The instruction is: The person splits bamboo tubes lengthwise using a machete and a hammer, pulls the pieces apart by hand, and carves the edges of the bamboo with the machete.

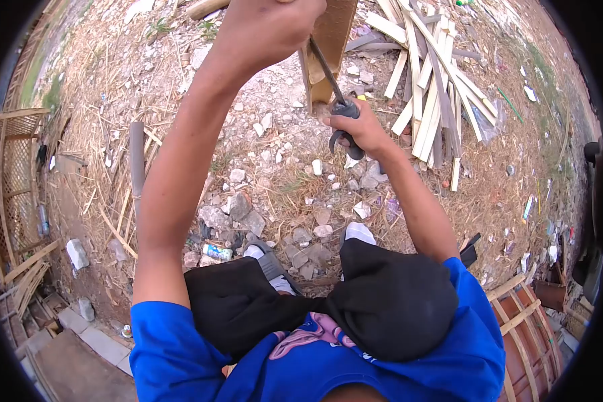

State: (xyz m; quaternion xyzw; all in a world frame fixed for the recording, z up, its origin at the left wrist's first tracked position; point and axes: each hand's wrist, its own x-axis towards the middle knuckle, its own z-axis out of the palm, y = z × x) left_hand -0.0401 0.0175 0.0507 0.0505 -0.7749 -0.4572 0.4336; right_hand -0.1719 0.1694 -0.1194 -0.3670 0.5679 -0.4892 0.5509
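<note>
My right hand (360, 128) is closed round the dark handle of a long-bladed knife (327, 70). Its narrow blade, seen nearly edge-on, points up and to the left, along a broad split piece of bamboo (333, 33). The bamboo stands tilted, its lower end near the stony ground and its top beyond the upper edge of the view. My left hand (271, 27) is closed at the bamboo's upper left side; its fingertips are partly cut off by the frame. The blade's tip is hidden near that hand.
Pale split strips (425, 80) lie in a loose heap to the right of the bamboo. Stones and dry straw cover the ground before my feet. A grey pole (137, 157) and a crushed can (217, 252) lie at left. Lattice frames (20, 187) stand far left, a wooden-slatted frame (526, 328) at lower right.
</note>
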